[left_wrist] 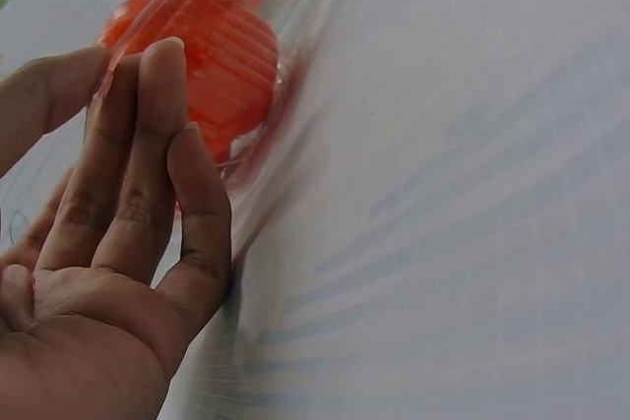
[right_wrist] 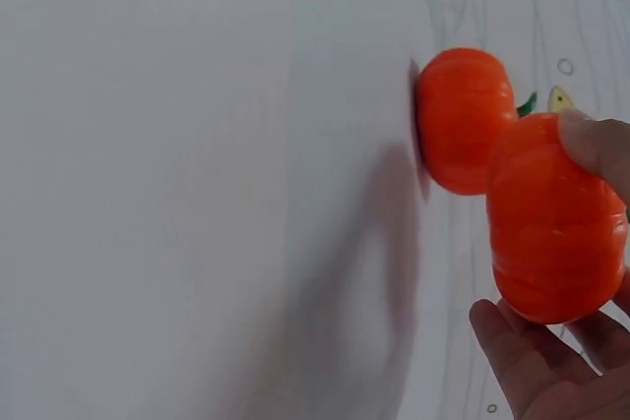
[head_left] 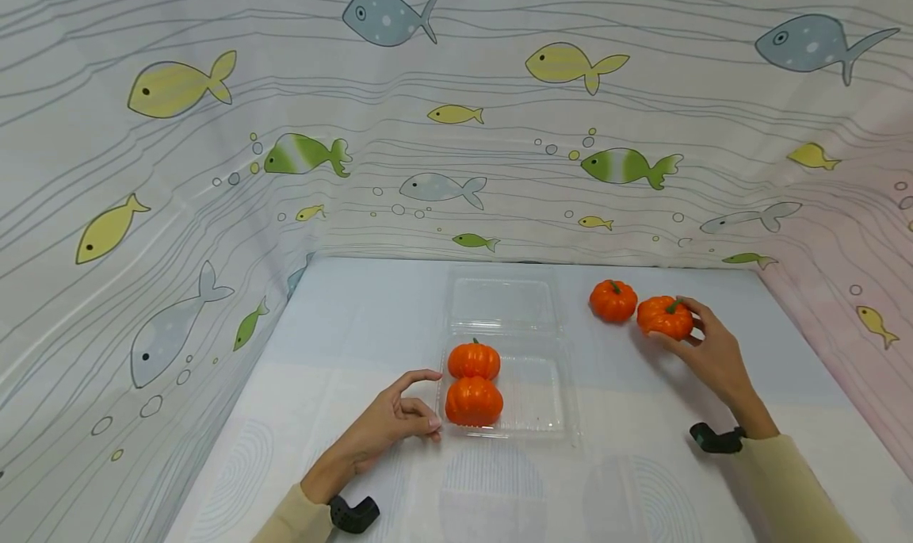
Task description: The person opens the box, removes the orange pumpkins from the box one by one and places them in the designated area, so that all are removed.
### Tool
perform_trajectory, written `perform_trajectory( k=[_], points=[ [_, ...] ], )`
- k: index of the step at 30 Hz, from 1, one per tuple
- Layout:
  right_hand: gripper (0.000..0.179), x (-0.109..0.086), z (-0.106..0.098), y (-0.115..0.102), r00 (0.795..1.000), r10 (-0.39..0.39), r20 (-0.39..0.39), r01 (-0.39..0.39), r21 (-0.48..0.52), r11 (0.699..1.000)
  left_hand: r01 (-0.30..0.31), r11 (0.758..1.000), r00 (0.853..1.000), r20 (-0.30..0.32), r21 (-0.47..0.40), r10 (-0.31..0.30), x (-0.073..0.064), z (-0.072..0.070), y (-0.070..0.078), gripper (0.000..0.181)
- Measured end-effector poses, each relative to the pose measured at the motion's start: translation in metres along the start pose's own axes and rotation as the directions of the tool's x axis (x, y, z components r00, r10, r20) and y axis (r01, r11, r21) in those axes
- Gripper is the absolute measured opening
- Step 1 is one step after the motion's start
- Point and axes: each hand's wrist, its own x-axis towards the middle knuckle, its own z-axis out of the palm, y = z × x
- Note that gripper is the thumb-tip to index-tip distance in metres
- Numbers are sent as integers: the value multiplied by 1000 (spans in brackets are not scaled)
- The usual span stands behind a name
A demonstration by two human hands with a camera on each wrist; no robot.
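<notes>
My right hand (head_left: pixel 709 353) grips a small orange toy pumpkin (head_left: pixel 663 319) with a green stem. In the right wrist view the held pumpkin (right_wrist: pixel 556 223) is raised off the table, thumb and fingers on opposite sides. Another pumpkin (head_left: pixel 613 301) rests on the table just left of it. A clear plastic clamshell box (head_left: pixel 531 392) lies with its lid folded back. Two pumpkins sit in its left half, a rear one (head_left: pixel 474 361) and a front one (head_left: pixel 474 401). At the box's left wall is my left hand (head_left: pixel 392 418), fingers loosely bent, fingertips right at the plastic.
The opened lid (head_left: pixel 502 305) lies flat behind the box. The white table (head_left: pixel 342 313) carries pale printed patterns near its front. A fish-printed sheet (head_left: pixel 399 210) hangs behind the table and along both sides.
</notes>
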Motion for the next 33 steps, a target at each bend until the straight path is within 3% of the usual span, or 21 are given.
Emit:
perform_trajectory(
  k=[15,33],
  points=[
    [105,23,-3,23,981,175,79,-180,61,982,5,1000,1000,-1,-3,-5,1,-1,0,76],
    [108,36,-3,33,967,239,86,-245,69,967,11,1000,1000,-2,-9,-11,0,0,0,77]
  ],
)
